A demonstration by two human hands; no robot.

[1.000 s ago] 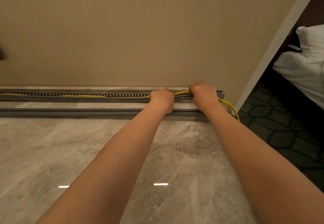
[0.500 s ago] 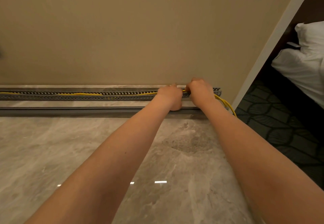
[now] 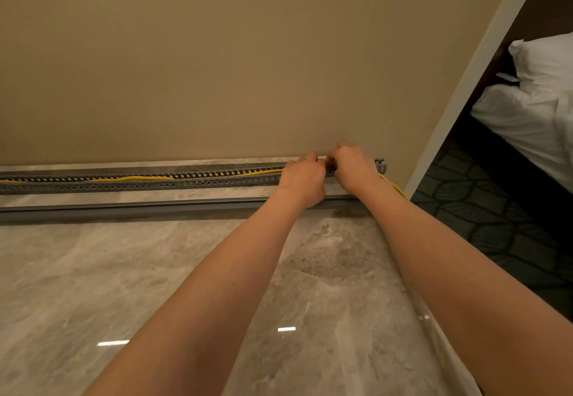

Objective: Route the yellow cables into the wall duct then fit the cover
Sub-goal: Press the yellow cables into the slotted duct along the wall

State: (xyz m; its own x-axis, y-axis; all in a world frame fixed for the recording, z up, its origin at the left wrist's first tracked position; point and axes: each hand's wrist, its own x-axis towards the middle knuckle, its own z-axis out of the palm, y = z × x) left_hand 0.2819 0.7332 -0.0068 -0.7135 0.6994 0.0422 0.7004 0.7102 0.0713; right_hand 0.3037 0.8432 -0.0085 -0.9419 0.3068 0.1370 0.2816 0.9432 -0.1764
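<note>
Two hands, left (image 3: 302,180) and right (image 3: 352,168), together, pinched on yellow cables (image 3: 136,178) at wall duct (image 3: 192,180).

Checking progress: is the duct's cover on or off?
Off. The slotted duct is open with yellow cables showing; the cover lies on the floor.

Dim warm light, floor (image 3: 186,287) glare, perhaps slight blur.
</note>
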